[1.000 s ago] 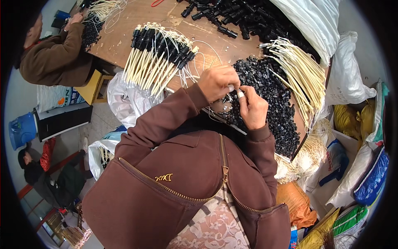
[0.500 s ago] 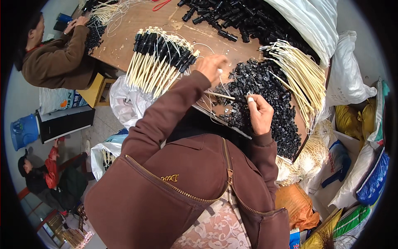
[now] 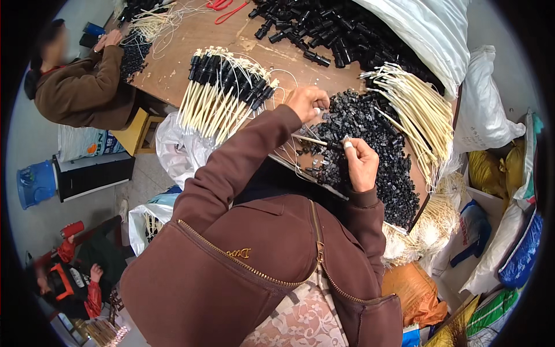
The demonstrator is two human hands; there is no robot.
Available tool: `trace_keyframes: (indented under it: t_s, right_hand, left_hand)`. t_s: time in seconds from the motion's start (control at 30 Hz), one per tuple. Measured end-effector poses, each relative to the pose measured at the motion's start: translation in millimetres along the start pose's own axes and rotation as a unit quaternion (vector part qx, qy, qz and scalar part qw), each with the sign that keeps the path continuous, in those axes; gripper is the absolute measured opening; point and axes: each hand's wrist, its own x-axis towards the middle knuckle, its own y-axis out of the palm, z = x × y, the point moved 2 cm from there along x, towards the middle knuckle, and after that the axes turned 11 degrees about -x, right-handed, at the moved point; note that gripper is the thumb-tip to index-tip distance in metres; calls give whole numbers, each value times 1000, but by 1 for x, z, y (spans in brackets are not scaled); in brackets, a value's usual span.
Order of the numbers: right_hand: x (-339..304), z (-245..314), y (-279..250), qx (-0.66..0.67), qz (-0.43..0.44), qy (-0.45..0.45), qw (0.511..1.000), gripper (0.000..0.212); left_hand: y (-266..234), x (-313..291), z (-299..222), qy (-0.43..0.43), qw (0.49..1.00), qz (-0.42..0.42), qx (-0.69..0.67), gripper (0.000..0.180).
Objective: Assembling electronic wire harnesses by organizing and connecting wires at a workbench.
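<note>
One slender pale stick [image 3: 311, 140] lies between the two hands, above the near edge of the heap of small black parts [image 3: 388, 176]. Its dark end is pinched between thumb and fingertips of the right hand [image 3: 363, 166]; the left hand [image 3: 305, 104] is just above its pale end, apart from the right. The left fingers are curled in toward the thumb, and I cannot tell from this angle whether they grip anything. Each hand wears one white thumb cover [image 3: 347, 144]. The stick's long axis runs nearly crosswise, dipping slightly rightward: pale end to the left, dark end to the right.

Left of the hands is one bundle of sticks with black fittings [image 3: 202, 107], fittings pointing away from the wearer; right of the heap is one fan of loose pale sticks [image 3: 417, 115]. Both overlap too much to count singly. Farther back on the table [image 3: 173, 63] lie one pile of larger black fittings [image 3: 306, 29] and one white sack [image 3: 428, 34]. One co-worker [image 3: 87, 92] sits at upper left.
</note>
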Motion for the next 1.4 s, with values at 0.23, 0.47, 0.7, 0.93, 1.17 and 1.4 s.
trace_keyframes:
  t_s: [0.23,0.47,0.7,0.93,1.17,1.4]
  right_hand:
    - [-2,13,13,-112,-114,-101,982,10]
    - [-16,21,27,-265,-232,-207,913,12]
    - [-32,32,16,-206,-174,-217,938,11]
    - [-26,29,-1,-252,-107,-78,958,14]
    - [-26,24,-18,-139,-59,-152,977,17]
    - [-41,34,3,-323,-125,-332,877,24]
  left_hand:
    - [46,-30,-59,44,970,-63,-229,29]
    - [36,-48,-56,-134,935,-111,-309,22]
    - [29,-53,-56,-153,968,-90,-176,19]
    - [25,-47,-61,152,966,-203,58,21]
    - [27,-45,-65,93,983,47,149,29]
    - [11,-59,-71,29,981,41,189,33]
